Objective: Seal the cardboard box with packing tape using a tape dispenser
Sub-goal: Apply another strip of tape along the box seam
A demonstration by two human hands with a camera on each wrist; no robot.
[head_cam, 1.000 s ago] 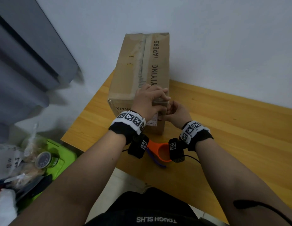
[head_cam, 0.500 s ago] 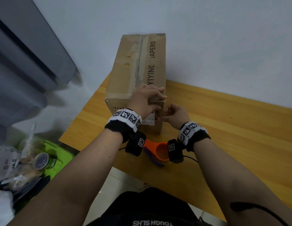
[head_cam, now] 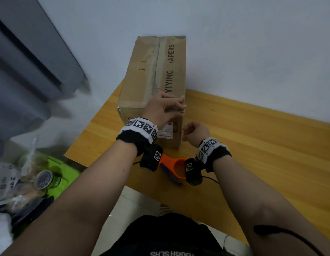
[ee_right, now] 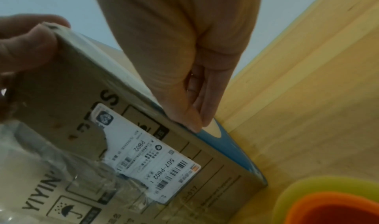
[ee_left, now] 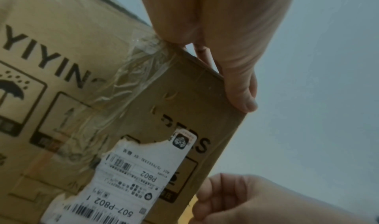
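A tall cardboard box (head_cam: 153, 74) printed YIYING stands on the wooden table (head_cam: 252, 145) against the wall. My left hand (head_cam: 164, 108) holds its near top edge at the right corner, fingers over the top and thumb on the front face (ee_left: 242, 97). Wrinkled clear tape (ee_left: 133, 81) runs down the front face above a torn shipping label (ee_left: 133, 178). My right hand (head_cam: 195, 131) sits beside the box's near right corner with curled fingers, holding nothing that I can see. The orange tape dispenser (head_cam: 176, 168) lies on the table between my wrists, untouched.
The table's near edge runs just behind the dispenser. On the floor to the left is a green bin (head_cam: 55, 174) with bags and a jar. A grey curtain (head_cam: 22, 71) hangs at the far left. A white wall stands behind the box.
My right hand has dropped from the box's top edge down to beside its near right corner. The left hand stays on the top edge.
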